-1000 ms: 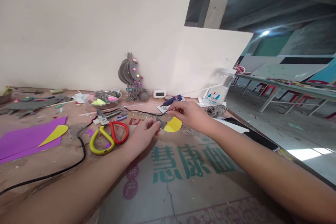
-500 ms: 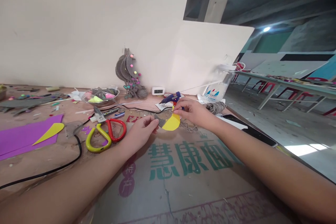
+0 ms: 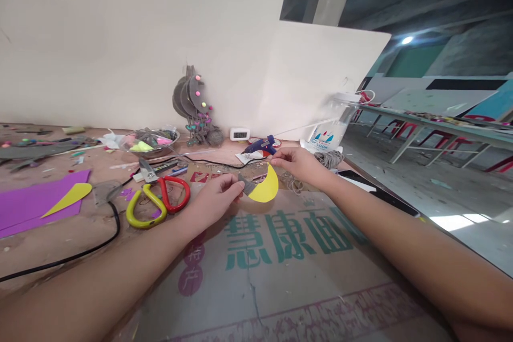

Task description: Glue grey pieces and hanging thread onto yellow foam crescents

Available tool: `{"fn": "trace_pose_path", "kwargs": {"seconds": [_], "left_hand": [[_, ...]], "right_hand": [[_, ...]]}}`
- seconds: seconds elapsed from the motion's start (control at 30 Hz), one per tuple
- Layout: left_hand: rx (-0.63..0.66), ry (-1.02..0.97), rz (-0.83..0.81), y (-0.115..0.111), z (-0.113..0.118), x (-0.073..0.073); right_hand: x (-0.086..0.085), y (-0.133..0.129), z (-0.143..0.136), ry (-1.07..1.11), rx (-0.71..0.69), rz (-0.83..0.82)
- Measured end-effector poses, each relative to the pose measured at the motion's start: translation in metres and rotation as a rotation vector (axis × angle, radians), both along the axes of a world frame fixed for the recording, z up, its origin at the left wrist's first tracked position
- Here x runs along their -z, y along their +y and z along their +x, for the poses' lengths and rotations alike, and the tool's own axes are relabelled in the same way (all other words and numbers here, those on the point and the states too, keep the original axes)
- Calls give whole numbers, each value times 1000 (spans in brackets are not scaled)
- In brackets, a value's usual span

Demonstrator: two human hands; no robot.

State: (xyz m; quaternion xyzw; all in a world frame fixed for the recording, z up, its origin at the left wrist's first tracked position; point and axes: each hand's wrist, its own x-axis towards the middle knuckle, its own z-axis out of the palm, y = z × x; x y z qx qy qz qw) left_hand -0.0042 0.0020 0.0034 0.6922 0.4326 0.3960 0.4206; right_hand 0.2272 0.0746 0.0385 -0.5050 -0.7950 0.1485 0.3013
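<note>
A yellow crescent [image 3: 267, 188], cut from flat sheet, hangs above the printed board. Its left end is wrapped in grey twine [image 3: 247, 186]. My left hand [image 3: 224, 192] pinches that wrapped end between thumb and fingers. Beside the crescent's upper tip, my right hand [image 3: 294, 166] has its thumb and forefinger pressed together. What lies between those fingertips is too small to make out. Loose loops of twine lie on the board below my right hand. Scissors [image 3: 146, 203] with one yellow and one red handle rest left of my left hand.
Behind my hands lies a blue glue gun [image 3: 258, 145] near a small white digital clock [image 3: 239, 134]. A plastic jar [image 3: 331, 123] and a twine coil [image 3: 328, 159] stand right. Purple sheets [image 3: 24, 208], a bowl of bits [image 3: 150, 149] and a black cable [image 3: 64, 261] are left.
My right fingers have moved off the crescent's surface to just beyond its upper tip, so more of the yellow shows. The left hand keeps its pinch. The view has shifted slightly.
</note>
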Motion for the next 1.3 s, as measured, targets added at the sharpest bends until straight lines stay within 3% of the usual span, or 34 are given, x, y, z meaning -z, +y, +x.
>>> {"fn": "trace_pose_path", "kwargs": {"seconds": [0.3, 0.47, 0.53, 0.67, 0.73, 0.83, 1.03, 1.17, 1.3], "left_hand": [[70, 25, -33, -4, -1, -4], [143, -40, -69, -4, -1, -3], [151, -80, -94, -4, 0, -3], [100, -102, -117, -3, 1, -3], [64, -101, -110, -2, 1, -2], [31, -104, -82, -1, 1, 0], [39, -124, -78, -1, 0, 3], [17, -85, -84, -2, 0, -1], [32, -61, -69, -3, 0, -3]], "right_hand": [[-6, -5, 0, -45, 28, 113], [2, -2, 0, 163, -1, 59], [7, -1, -1, 130, -29, 55], [6, -8, -8, 21, -140, 214], [1, -16, -15, 140, -143, 116], [-1, -35, -26, 402, -193, -261], [16, -64, -35, 710, -344, -672], [25, -61, -33, 722, -333, -726], [24, -57, -32, 586, -253, -525]]}}
